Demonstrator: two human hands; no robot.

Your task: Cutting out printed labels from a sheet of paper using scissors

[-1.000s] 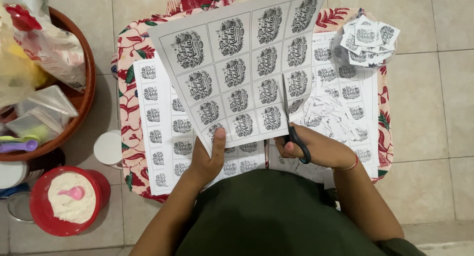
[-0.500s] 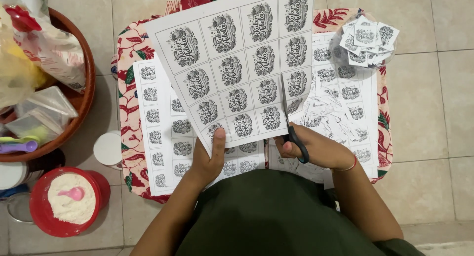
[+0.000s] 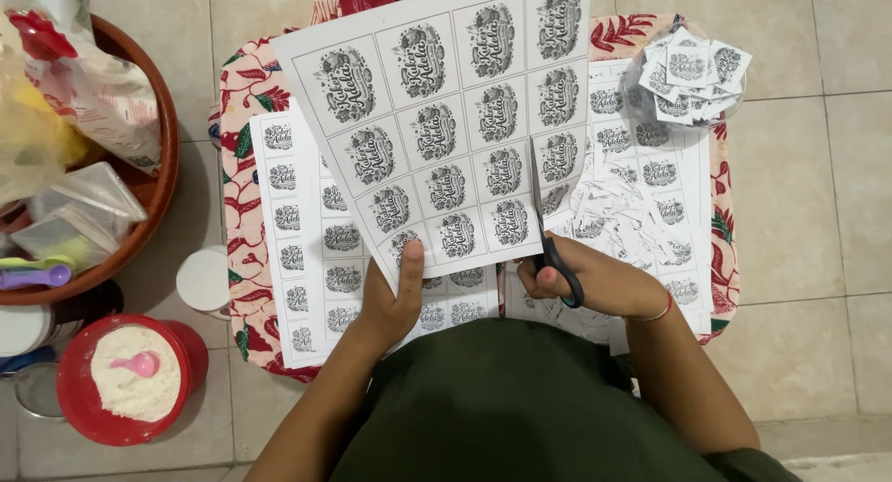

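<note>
Left hand pinched lower edge of printed label sheet, thumb on top, sheet held raised over floral tray. Right hand closed through scissor handles; scissors now stood deeper up gridline between last two label columns than half second earlier, sheet tilted further left. Judged: cut progressing, right column near separating. Below, more label sheets and offcuts on tray. Farther: heap of cut labels, red tub of powder, brown bowl.
</note>
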